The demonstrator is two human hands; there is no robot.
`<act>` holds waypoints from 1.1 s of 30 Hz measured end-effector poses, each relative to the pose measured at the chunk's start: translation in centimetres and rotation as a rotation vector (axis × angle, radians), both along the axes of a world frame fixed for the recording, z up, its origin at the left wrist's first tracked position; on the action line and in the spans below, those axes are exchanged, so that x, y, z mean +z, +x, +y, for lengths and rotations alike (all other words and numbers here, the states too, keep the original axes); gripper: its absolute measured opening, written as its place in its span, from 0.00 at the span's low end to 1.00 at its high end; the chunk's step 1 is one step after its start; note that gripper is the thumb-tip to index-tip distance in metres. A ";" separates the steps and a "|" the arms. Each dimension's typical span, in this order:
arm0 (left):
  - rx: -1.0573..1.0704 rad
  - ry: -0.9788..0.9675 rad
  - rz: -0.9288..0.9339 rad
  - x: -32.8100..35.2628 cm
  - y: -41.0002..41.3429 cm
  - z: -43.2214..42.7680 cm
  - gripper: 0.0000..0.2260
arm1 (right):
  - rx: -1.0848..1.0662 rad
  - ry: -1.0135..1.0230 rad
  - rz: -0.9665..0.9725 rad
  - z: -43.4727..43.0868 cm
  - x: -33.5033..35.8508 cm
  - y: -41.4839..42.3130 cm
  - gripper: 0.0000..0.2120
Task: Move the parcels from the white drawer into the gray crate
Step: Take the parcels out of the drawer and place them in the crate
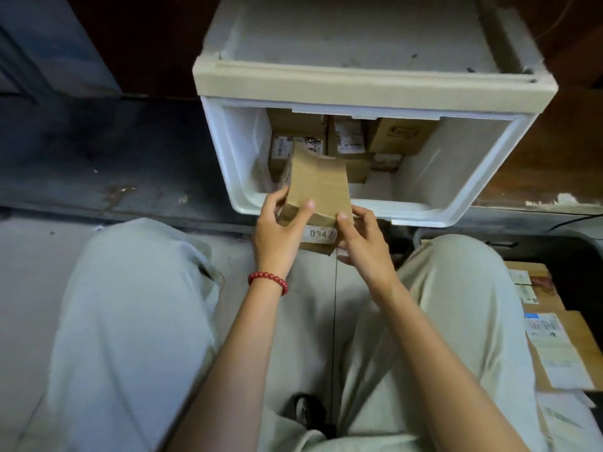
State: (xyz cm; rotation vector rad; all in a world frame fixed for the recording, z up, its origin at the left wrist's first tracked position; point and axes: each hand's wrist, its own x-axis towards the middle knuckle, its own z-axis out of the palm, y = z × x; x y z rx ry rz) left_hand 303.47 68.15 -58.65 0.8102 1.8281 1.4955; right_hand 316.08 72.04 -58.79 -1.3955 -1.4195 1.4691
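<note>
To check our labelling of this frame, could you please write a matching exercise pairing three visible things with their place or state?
Things:
1. brown cardboard parcel
2. red bead bracelet
3. white drawer

Places or states:
A. pulled open, other parcels inside
B. gripped by the left hand and the right hand
C. around the left wrist

Pairs: 1-B, 2-C, 3-A.

Red bead bracelet (pixel 268 282), pale loose trousers (pixel 130 321)

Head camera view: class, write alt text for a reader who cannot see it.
A left hand and right hand grip a brown cardboard parcel over the front rim of an open white drawer. Inside it lie more parcels.
</note>
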 end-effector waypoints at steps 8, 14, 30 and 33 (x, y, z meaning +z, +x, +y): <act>-0.076 0.005 0.105 -0.9 2.0 -3.5 0.20 | -0.082 -0.153 0.088 -2.9 -1.1 1.7 0.14; -0.173 0.013 0.270 -0.5 2.0 -3.6 0.25 | -0.110 -0.107 -0.022 -2.6 -2.1 1.8 0.21; -0.045 -0.099 0.141 -2.8 1.1 -3.2 0.45 | 0.031 0.324 -0.121 -2.8 -2.3 1.9 0.27; -0.019 -0.095 0.092 -2.6 1.1 -3.2 0.47 | 0.073 0.358 -0.121 -2.7 -2.4 1.8 0.27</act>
